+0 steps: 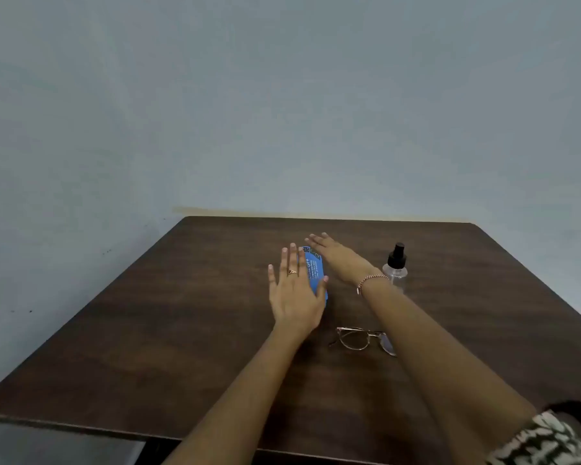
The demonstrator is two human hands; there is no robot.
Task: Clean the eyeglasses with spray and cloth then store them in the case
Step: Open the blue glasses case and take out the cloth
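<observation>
Both my hands are flat and open, fingers spread, gripping nothing. Left hand [294, 290] lies over the left side of the blue case [316, 273], mid-frame on the dark wood table [148, 330]. Right hand [332, 253] reaches across the case's far end, bracelet on the wrist. Eyeglasses [363, 340] lie lower center, partly under my right forearm. Spray bottle [396, 266] stands upright right of center. Can't spot the cloth.
</observation>
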